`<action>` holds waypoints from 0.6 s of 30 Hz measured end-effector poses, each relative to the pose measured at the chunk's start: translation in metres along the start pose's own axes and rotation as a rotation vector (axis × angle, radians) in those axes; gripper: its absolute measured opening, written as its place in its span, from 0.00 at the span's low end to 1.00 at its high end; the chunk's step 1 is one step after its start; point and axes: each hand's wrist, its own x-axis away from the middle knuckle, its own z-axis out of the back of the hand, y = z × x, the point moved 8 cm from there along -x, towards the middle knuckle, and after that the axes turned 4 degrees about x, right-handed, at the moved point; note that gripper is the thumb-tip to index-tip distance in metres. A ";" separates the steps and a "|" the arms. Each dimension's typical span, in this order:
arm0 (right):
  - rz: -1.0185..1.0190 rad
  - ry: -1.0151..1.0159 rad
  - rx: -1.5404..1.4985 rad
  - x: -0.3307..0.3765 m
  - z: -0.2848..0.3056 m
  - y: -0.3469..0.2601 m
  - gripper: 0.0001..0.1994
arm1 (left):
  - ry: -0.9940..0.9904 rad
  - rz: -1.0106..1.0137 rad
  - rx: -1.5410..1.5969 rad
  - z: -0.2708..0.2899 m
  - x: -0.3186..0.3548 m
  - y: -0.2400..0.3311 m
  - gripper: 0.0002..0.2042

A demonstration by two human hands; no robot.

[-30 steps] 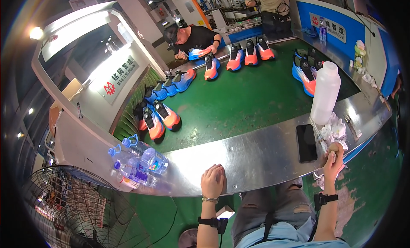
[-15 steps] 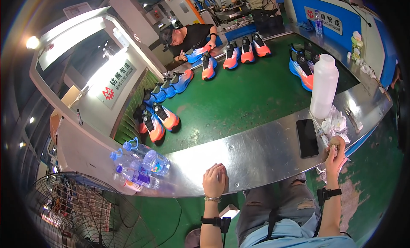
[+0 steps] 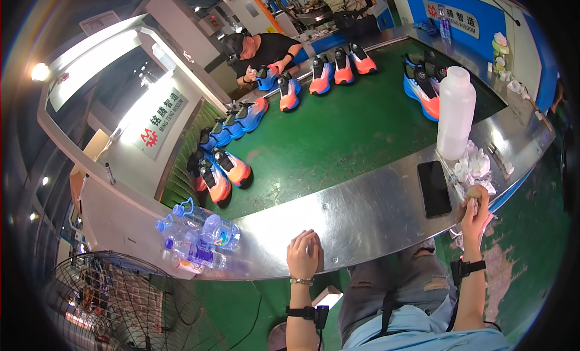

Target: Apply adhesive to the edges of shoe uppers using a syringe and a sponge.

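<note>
A: Start with the hands. What is the left hand (image 3: pixel 304 253) doing?

B: It rests on the near edge of the metal counter (image 3: pixel 368 212), fingers curled in loosely, gripping nothing.

A: And the right hand (image 3: pixel 474 207)?

B: Closed around a small brownish round object (image 3: pixel 473 194), pinched at the fingertips. It is too small to tell what it is; a little ball or a wad, perhaps.

A: Where does that sit, taking the black phone (image 3: pixel 434 188) as the mark?

B: Just right of the phone, at the counter's near edge. The phone lies flat, screen dark. The left hand is well left of it, along the same edge.

A: What else is near the phone?

B: Crumpled white wipes (image 3: pixel 474 167) just beyond and right of it, close above the right hand. Behind the phone stands a tall white plastic bottle (image 3: pixel 455 113), upright, cap on.

A: Farther out?

B: Beyond the phone runs a green belt surface (image 3: pixel 338 139) carrying orange and blue sports shoes (image 3: pixel 220 173), some paired far left of the phone, others in a row at the far side. A person in black (image 3: pixel 266 52) bends over one shoe there. Well left of the phone, clear water bottles (image 3: pixel 199 233) lie on their sides at the counter's end, with a wire fan guard (image 3: pixel 115 302) below them.
</note>
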 end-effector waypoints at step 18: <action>-0.005 0.013 0.056 0.000 0.001 0.008 0.17 | -0.009 -0.010 0.035 -0.009 -0.003 -0.001 0.08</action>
